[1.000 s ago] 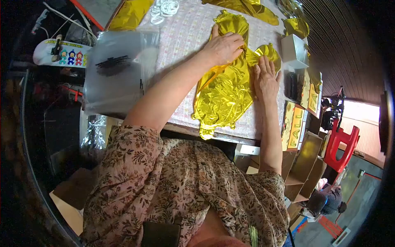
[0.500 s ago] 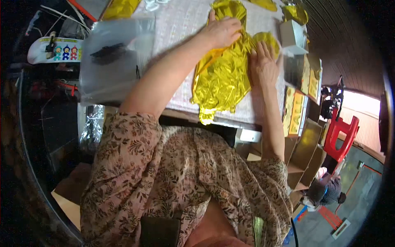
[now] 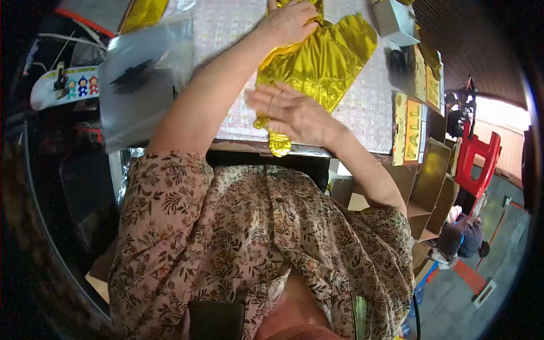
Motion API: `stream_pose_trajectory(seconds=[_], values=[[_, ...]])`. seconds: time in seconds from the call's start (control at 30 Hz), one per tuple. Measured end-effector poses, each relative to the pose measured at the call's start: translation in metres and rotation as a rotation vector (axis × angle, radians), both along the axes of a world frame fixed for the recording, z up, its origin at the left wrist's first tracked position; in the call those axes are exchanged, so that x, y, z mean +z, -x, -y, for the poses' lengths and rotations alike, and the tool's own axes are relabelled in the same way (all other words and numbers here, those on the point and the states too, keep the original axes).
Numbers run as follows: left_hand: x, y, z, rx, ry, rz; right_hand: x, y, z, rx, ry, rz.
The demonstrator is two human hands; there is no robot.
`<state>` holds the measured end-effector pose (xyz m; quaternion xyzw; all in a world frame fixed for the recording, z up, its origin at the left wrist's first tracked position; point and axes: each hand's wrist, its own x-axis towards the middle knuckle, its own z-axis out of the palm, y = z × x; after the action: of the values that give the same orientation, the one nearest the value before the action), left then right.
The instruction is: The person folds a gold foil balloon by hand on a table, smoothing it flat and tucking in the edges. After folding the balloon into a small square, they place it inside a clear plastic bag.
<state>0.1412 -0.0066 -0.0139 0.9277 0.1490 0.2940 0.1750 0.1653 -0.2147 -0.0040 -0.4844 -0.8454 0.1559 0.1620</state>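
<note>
A deflated gold foil balloon (image 3: pixel 340 54) lies creased on the checked cloth of the table (image 3: pixel 362 116). My left hand (image 3: pixel 290 24) is on its upper part, fingers curled down into the foil and thumb sticking up. Lower down, my right hand (image 3: pixel 297 116) reaches across the balloon's near end, palm down with fingers stretched out and somewhat blurred. The foil's rounded tab (image 3: pixel 280 145) pokes out below this hand and hangs over the table's front edge. Part of the balloon is hidden under both hands.
On the left lies a stack of clear plastic bags (image 3: pixel 133 96), beside a white board with cartoon figures (image 3: pixel 83 86). A white box (image 3: pixel 396 22) and yellow lettered packages (image 3: pixel 409 130) line the right edge. Cardboard boxes (image 3: pixel 428 187), a red stool (image 3: pixel 479 164) and a seated person (image 3: pixel 467 238) are farther right.
My right hand has left the balloon's right side and swung down and left over its near end. The foil's right part has spread outward. My left hand stays on the foil.
</note>
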Motion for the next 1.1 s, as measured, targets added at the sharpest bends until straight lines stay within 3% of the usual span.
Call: stream_pose_trajectory(seconds=[0.03,0.07,0.1,0.17,0.2,0.23,0.27,0.47,0.63,0.73,0.9,1.1], values=[[0.01,0.004,0.002,0.009,0.04,-0.028,0.004,0.004,0.01,0.035,0.055,-0.058],[-0.038,-0.016,-0.018,0.067,-0.084,-0.053,0.013,0.005,0.017,0.065,0.113,-0.17],[-0.038,-0.016,-0.019,0.053,-0.091,-0.044,0.013,-0.003,0.018,0.051,0.105,-0.162],[-0.034,-0.013,-0.017,0.036,-0.057,-0.072,0.01,-0.025,0.021,-0.07,0.146,-0.397],[-0.035,-0.014,-0.017,0.045,-0.061,-0.045,0.028,-0.027,0.02,-0.477,0.196,-0.668],[-0.036,-0.013,-0.016,0.033,-0.061,-0.041,0.028,-0.04,0.01,-0.608,-0.02,-0.548],[-0.039,-0.013,-0.015,0.048,-0.08,-0.026,0.02,-0.064,-0.003,-0.638,-0.245,-0.057],[-0.031,-0.013,-0.015,0.051,-0.046,-0.053,-0.022,-0.11,-0.044,-0.793,-0.135,0.365],[-0.04,-0.015,-0.016,0.072,-0.055,-0.069,-0.031,-0.136,-0.025,-0.964,-0.155,0.438],[-0.034,-0.015,-0.016,0.076,-0.05,-0.089,-0.027,-0.151,-0.007,-1.098,-0.203,0.356],[-0.039,-0.016,-0.016,0.075,-0.113,-0.028,0.003,-0.132,-0.004,-1.468,-0.037,0.287],[-0.033,-0.014,-0.015,0.077,-0.039,-0.129,0.008,-0.142,-0.033,-1.518,-0.032,0.215]])
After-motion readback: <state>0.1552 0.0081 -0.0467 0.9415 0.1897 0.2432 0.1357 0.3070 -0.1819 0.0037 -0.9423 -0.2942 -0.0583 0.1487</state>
